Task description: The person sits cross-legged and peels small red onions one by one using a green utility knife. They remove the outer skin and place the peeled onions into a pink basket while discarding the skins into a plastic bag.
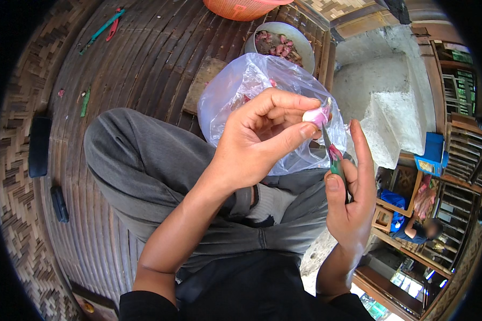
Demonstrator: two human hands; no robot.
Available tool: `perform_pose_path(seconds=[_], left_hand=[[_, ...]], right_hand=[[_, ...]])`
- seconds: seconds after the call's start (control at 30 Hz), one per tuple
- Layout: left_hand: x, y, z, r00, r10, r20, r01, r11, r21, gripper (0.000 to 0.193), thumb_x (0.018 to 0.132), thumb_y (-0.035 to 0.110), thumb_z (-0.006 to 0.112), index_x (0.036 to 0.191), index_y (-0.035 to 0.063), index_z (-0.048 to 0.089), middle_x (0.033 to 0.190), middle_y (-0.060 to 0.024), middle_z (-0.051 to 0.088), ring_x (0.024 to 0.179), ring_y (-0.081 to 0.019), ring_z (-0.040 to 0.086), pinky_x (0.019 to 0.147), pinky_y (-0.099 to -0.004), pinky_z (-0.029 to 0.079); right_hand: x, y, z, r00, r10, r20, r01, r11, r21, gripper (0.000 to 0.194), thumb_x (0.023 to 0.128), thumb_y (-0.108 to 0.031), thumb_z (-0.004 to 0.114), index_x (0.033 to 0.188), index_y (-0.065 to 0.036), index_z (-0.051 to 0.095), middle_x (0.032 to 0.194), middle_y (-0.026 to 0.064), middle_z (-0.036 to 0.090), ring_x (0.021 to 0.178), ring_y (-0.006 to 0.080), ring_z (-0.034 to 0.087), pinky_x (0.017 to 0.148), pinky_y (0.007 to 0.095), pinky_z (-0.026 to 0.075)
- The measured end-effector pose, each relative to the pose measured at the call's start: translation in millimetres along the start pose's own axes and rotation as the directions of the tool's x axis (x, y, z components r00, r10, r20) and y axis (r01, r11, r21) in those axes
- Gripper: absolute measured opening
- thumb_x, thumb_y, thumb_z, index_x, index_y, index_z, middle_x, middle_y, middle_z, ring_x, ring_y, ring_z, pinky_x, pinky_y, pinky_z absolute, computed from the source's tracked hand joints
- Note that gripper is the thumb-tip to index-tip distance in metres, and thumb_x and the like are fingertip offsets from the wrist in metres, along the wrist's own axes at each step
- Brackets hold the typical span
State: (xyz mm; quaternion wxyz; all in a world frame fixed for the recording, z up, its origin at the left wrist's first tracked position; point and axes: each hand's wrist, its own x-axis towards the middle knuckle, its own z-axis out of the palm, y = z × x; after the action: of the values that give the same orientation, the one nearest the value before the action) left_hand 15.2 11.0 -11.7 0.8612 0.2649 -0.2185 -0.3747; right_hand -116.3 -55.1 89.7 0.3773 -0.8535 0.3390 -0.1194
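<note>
Pinched between the thumb and fingers of my left hand (261,132) is a shallot (316,116), pale at one end and pink-purple at the other. My right hand (351,192) grips a small knife (336,166) by its green handle, index finger raised. The blade tip touches or nearly touches the shallot's underside. A scrap of pink peel (335,152) clings near the base of the blade. Below both hands, a clear plastic bag (229,100) stands open against my crossed legs, with some pink pieces showing through it.
Beyond the bag, a metal bowl (305,46) holds pink peels, beside an orange plastic basket (241,9). A wooden board (203,86) lies on the slatted floor (144,72). Concrete steps (379,88) rise at right. Another person (415,232) is in the right background.
</note>
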Motion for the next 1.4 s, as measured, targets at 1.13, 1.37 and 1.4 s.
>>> perform_pose_path(seconds=[1.13, 1.37, 1.4], left_hand=[[-1.9, 7.4, -0.7, 0.987, -0.146, 0.064, 0.151, 0.985, -0.082, 0.027, 0.088, 0.002, 0.061, 0.114, -0.0015, 0.055, 0.106, -0.0074, 0.063, 0.099, -0.0112, 0.06, 0.087, -0.0254, 0.048], [-1.4, 4.8, -0.3, 0.982, -0.17, 0.083, 0.181, 0.97, -0.164, 0.026, 0.089, 0.002, 0.061, 0.114, -0.0018, 0.055, 0.103, -0.0076, 0.064, 0.097, -0.0116, 0.061, 0.086, -0.0255, 0.049], [-1.6, 4.4, -0.3, 0.982, -0.17, 0.08, 0.182, 0.97, -0.163, 0.026, 0.089, 0.002, 0.061, 0.114, -0.0018, 0.055, 0.103, -0.0079, 0.064, 0.096, -0.0118, 0.061, 0.086, -0.0256, 0.049]], right_hand=[[3.9, 6.5, -3.2, 0.993, -0.017, 0.118, -0.005, 0.984, 0.179, 0.053, 0.089, -0.011, 0.054, 0.138, 0.002, 0.038, 0.113, 0.0098, 0.06, 0.064, 0.0042, 0.042, 0.066, 0.019, 0.038], [8.0, 10.9, 0.7, 0.991, -0.093, 0.099, 0.071, 0.977, 0.199, 0.046, 0.09, -0.007, 0.053, 0.133, 0.003, 0.044, 0.128, 0.0161, 0.053, 0.102, 0.0161, 0.055, 0.09, 0.0275, 0.041], [8.3, 11.3, 1.4, 0.99, -0.105, 0.09, 0.085, 0.976, 0.198, 0.044, 0.09, -0.007, 0.053, 0.132, 0.003, 0.045, 0.129, 0.0166, 0.053, 0.108, 0.0186, 0.055, 0.094, 0.0293, 0.041]])
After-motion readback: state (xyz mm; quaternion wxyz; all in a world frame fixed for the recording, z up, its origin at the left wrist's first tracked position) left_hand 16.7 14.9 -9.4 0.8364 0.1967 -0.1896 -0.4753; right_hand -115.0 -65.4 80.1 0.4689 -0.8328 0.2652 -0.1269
